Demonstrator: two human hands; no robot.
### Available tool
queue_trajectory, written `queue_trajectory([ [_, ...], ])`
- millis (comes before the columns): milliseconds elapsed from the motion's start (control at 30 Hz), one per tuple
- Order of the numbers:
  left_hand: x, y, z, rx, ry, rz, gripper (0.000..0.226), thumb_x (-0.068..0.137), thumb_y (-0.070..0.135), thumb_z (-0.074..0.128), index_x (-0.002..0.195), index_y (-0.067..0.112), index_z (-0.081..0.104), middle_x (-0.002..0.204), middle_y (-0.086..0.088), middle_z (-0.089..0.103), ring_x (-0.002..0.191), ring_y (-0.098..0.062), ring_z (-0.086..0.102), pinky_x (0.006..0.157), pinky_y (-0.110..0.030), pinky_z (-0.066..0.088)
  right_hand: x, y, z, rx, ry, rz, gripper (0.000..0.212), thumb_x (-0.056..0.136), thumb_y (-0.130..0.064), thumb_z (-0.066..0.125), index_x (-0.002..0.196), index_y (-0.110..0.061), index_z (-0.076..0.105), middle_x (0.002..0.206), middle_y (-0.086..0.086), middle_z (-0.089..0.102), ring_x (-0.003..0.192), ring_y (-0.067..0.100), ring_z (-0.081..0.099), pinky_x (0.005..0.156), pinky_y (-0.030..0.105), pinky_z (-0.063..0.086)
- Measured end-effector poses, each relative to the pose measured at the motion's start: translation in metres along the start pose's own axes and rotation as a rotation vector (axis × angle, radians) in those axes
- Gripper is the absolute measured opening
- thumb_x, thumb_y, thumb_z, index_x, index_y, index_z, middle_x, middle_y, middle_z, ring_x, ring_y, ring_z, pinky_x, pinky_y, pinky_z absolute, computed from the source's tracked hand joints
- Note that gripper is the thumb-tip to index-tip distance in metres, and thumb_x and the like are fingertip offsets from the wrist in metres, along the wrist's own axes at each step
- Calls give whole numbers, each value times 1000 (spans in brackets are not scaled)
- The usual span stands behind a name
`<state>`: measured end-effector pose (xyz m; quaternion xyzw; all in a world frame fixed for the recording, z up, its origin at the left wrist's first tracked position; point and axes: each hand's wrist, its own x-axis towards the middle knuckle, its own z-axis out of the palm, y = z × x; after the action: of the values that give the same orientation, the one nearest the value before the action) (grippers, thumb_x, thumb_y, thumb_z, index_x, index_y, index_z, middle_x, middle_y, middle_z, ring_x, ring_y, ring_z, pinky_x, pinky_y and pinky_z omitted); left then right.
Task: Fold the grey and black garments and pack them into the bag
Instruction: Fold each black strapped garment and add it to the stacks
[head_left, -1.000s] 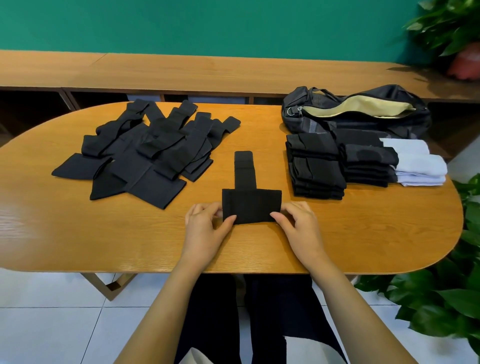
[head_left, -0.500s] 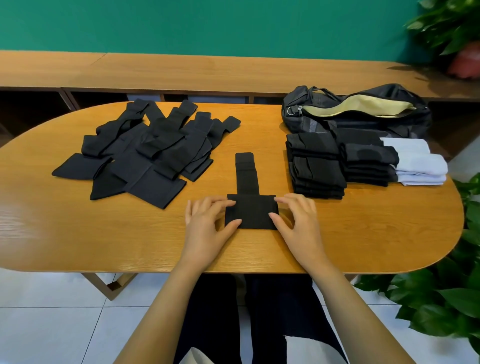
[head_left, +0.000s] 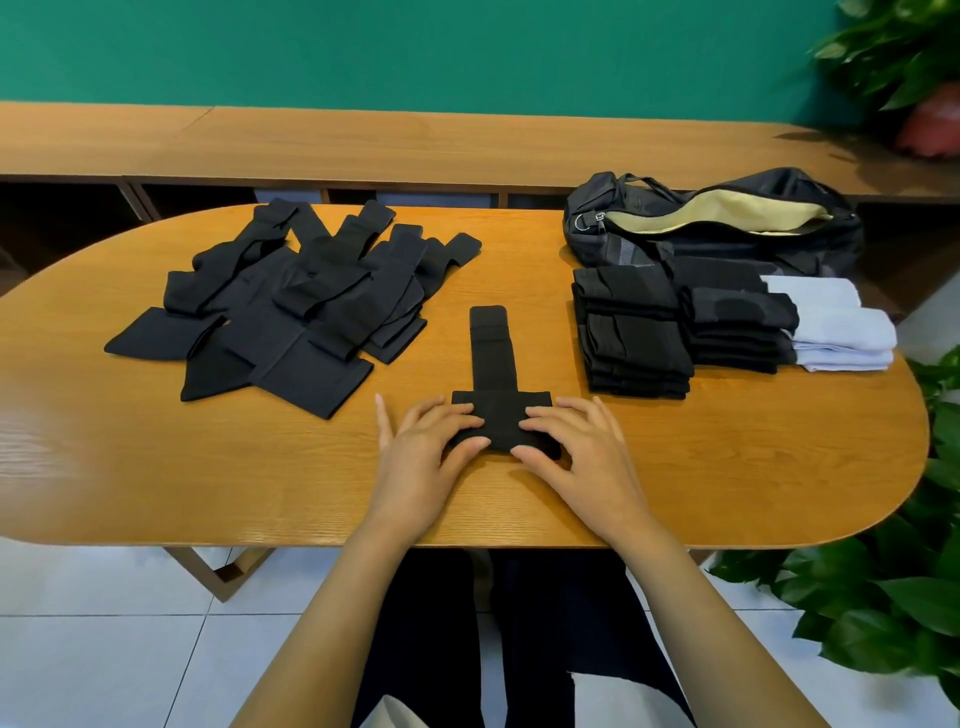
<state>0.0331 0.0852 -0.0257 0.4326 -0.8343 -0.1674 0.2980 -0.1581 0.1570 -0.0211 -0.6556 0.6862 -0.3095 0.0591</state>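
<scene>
Left hand (head_left: 423, 457) and right hand (head_left: 582, 457) laid flat, fingers (head_left: 452, 409) nearly straight, pressing on the two ends of the garment (head_left: 493, 358); thumbs at its near edge, nothing clenched.

Judged as mid-fold: press both flaps evenly, keep the edges square, smooth toward the middle, hold the palms low so the cloth cannot spring open, then fold the strap back over.

Lies on the worktop (head_left: 727, 467) straight ahead, wide band under both hands, narrow strap reaching away from them. Stack (head_left: 634, 332) just right of the right hand, bag (head_left: 717, 228) behind it, unzipped; unfolded pile (head_left: 311, 364) off to the left.
</scene>
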Motion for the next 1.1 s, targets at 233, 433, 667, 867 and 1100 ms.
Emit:
queue_trajectory([
  [233,0,3,-3,-70,29,-45,51,88,65,32,102,34,69,111,23,60,128,-4,40,118,-45,-14,-1,2,1,-5,20,-69,42,85,-58,52,115,-33,67,123,-18,61,126,2,36,116,34,9],
  [433,-1,1,-2,-99,6,-11,51,74,84,39,100,47,62,106,37,51,127,5,32,117,-44,-15,-1,3,1,78,88,-26,33,91,-50,50,104,-28,72,103,-28,56,112,-6,40,113,40,21],
  [667,1,0,-2,-109,7,-41,37,73,70,49,93,44,65,100,36,55,120,3,38,119,-43,-6,-1,2,-1,189,66,12,16,90,-30,64,104,-37,66,96,-32,48,109,-27,33,114,33,14],
  [867,1,2,-2,-207,37,-94,22,74,65,50,84,48,60,89,33,56,105,4,42,118,-45,6,-1,-2,-3,145,120,2,41,82,-65,56,105,-34,70,97,-34,50,109,-18,36,109,39,27],
  [1100,0,-2,0,-182,14,-58,51,73,75,54,84,30,74,93,22,64,106,6,41,117,-44,9,0,0,-1,154,106,148,53,79,-74,46,98,-32,71,102,-16,53,111,11,44,105,43,34],
])
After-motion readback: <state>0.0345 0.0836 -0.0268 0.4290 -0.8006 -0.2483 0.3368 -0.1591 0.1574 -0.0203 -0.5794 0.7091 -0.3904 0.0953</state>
